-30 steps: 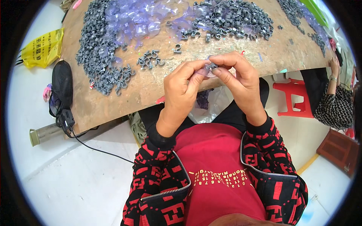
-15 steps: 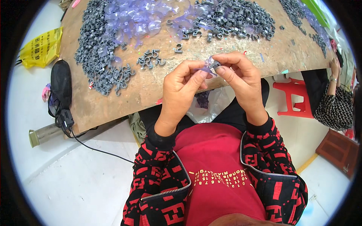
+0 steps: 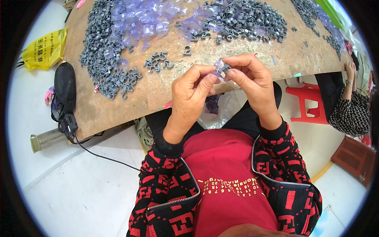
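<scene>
Over the table's near edge my two hands meet fingertip to fingertip. My left hand point(image 3: 193, 89) pinches a clear purplish suction cup point(image 3: 217, 74) between thumb and fingers. In my right hand point(image 3: 250, 77) a small grey plastic clip point(image 3: 226, 68) is pinched, pressed against the suction cup. The fingers partly cover both pieces, so I cannot tell how far they are joined. Beyond my left hand lie a few loose grey clips point(image 3: 157, 62) and a single clip point(image 3: 187, 50).
Heaps of grey clips point(image 3: 252, 21) and clear suction cups point(image 3: 138, 19) cover the far part of the wooden table point(image 3: 130, 106). A black pouch with a cable point(image 3: 64, 85) hangs at the left edge. At right are a red stool point(image 3: 306, 98) and another person's arm point(image 3: 349, 79).
Both hands stay nearly in place. The suction cup and clip have turned slightly between my fingers.
</scene>
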